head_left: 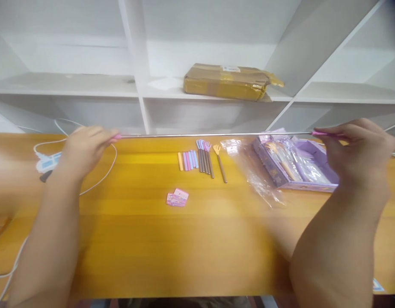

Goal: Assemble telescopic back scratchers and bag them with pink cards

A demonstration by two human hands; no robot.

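Note:
Stretched level between my hands is a long thin metal telescopic back scratcher with pink ends. My left hand is closed on one pink end, and my right hand pinches the other. Which end bears the claw cannot be made out, as my fingers cover both. Below the rod, several back scratcher heads on short dark shafts lie side by side, with an orange one a little apart. To their left is a row of coloured handle sleeves. Small pink cards lie nearer me.
A purple display box holding wrapped scratchers stands at the right, with clear plastic bags beside it. A white power strip and cables lie at the left. On the white shelf behind rests a taped cardboard parcel.

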